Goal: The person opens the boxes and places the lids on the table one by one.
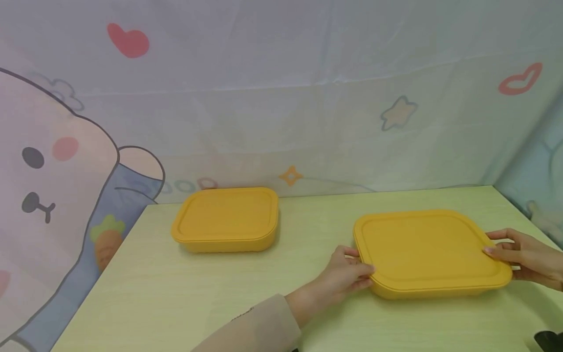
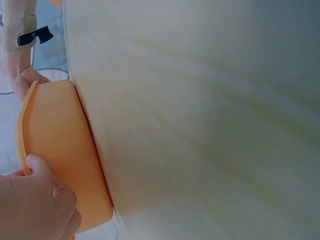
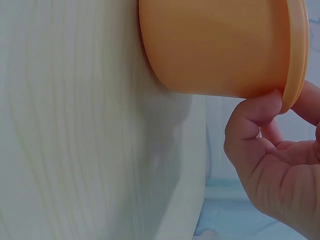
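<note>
On the right of the table, in the head view, is a large yellow lidded food container (image 1: 431, 249). My left hand (image 1: 340, 274) grips its left end, thumb on the lid's edge and fingers against the side. At the opposite end my right hand (image 1: 525, 256) pinches the lid's rim, thumb on top. The right wrist view shows the fingers of the right hand (image 3: 275, 150) hooked at the rim of the container (image 3: 215, 45). In the left wrist view the left hand (image 2: 40, 200) holds the near end of the container (image 2: 65, 150), whose bottom is close over the tabletop.
A smaller yellow lidded container (image 1: 226, 215) stands at the back left of the pale wood-grain table (image 1: 176, 303). Behind the table hangs a printed cloth (image 1: 264, 98) with hearts, stars and a cartoon animal. A dark object (image 1: 549, 341) shows at the lower right corner.
</note>
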The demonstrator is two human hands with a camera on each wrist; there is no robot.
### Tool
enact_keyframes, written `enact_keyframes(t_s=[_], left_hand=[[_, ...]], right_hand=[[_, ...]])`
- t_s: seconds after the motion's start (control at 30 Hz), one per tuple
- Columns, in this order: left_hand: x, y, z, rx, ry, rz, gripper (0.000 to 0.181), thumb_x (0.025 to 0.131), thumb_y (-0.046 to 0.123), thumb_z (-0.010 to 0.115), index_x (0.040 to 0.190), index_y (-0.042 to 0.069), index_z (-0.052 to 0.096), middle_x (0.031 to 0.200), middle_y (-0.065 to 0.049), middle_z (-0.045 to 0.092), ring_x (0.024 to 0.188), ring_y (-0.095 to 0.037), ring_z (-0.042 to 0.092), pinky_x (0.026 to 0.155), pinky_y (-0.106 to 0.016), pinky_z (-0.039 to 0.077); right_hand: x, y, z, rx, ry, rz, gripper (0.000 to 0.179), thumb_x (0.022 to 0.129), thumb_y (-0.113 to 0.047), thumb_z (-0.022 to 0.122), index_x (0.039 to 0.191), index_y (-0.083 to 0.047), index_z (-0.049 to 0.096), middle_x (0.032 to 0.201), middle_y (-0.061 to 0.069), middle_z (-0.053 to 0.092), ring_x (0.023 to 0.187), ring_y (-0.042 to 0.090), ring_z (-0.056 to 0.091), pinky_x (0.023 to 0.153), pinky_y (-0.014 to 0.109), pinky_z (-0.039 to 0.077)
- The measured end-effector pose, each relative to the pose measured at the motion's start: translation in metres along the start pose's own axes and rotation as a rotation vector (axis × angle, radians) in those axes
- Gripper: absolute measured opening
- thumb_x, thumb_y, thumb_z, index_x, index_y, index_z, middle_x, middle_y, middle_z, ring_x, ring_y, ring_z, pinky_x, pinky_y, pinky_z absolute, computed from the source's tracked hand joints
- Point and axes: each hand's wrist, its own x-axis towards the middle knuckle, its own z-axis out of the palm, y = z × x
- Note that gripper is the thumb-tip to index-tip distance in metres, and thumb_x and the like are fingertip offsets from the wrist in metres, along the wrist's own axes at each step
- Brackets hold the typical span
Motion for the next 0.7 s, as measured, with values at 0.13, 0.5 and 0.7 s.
enact_keyframes(t_s=[0.13, 0.5, 0.7], left_hand=[[-0.0010, -0.0003, 0.0008, 0.000, 0.005, -0.003, 0.039, 0.091, -0.008, 0.068, 0.115, 0.006, 0.040, 0.100, -0.007, 0.055, 0.074, -0.012, 0.059, 0.069, -0.020, 0.058], [-0.0020, -0.0007, 0.0012, -0.027, 0.006, -0.027, 0.042, 0.090, -0.008, 0.067, 0.118, 0.006, 0.039, 0.101, -0.009, 0.054, 0.075, -0.014, 0.059, 0.072, -0.022, 0.059], [-0.0024, 0.0024, 0.0006, -0.062, 0.014, -0.065, 0.045, 0.090, -0.008, 0.067, 0.122, 0.005, 0.038, 0.098, -0.009, 0.055, 0.077, -0.015, 0.057, 0.075, -0.023, 0.059]], right_hand=[[0.0006, 0.0010, -0.0008, 0.009, 0.006, 0.016, 0.067, 0.107, -0.019, 0.055, 0.140, 0.018, 0.011, 0.095, 0.000, 0.060, 0.082, 0.017, 0.069, 0.075, 0.038, 0.062], [0.0018, 0.0060, -0.0022, 0.051, -0.003, 0.018, 0.056, 0.106, -0.018, 0.057, 0.133, 0.015, 0.021, 0.095, -0.001, 0.062, 0.083, 0.018, 0.069, 0.075, 0.039, 0.062], [0.0019, 0.0044, -0.0016, 0.027, 0.007, 0.007, 0.047, 0.106, -0.018, 0.057, 0.128, 0.013, 0.028, 0.093, -0.001, 0.063, 0.081, 0.018, 0.070, 0.073, 0.038, 0.062]])
